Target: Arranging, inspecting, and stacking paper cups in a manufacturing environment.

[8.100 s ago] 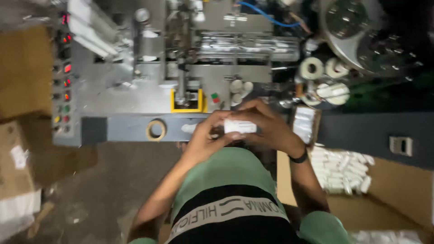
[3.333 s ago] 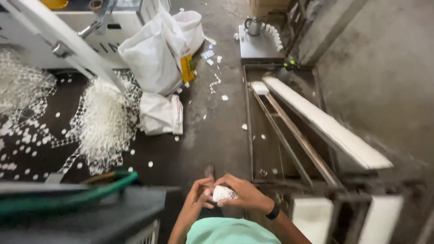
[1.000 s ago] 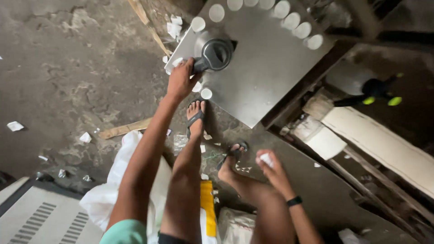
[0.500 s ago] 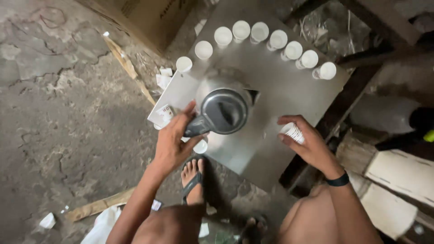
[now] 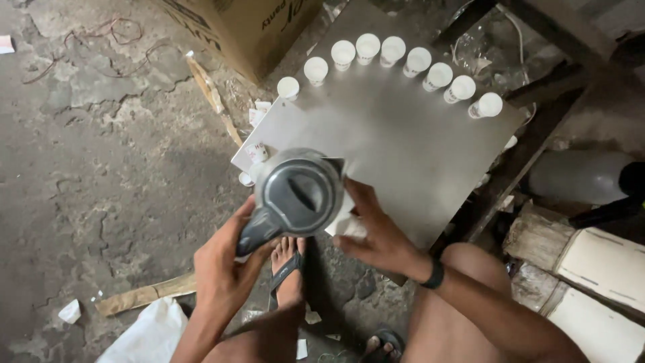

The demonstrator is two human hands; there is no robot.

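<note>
A: Nearest us, the left hand [image 5: 225, 275] has its fingers [image 5: 245, 265] clamped round the dark handle of the grey kettle [image 5: 299, 195], which is lifted and held over the near edge of the grey tabletop [image 5: 403, 154].

B: And the right hand [image 5: 376, 235]?

A: Just right of the kettle, fingers closed on a small white paper cup [image 5: 342, 222], pressed up against the kettle's side below the spout. The cup is mostly hidden, so I cannot tell what is in it.

B: Under the hands?

A: A sandalled foot [image 5: 289, 269] on the cracked concrete floor [image 5: 101, 168], bits of paper scattered around.

B: Farther out from the fingers?

A: A curved row of white cups [image 5: 393, 50] along the far edge of the tabletop, well apart from the kettle, all upright; whether they are full I cannot tell. Beyond the left fingers, a cardboard box [image 5: 248, 27].

B: Progress?

A: I'd judge early: one cup in hand, the row not yet reached.
</note>
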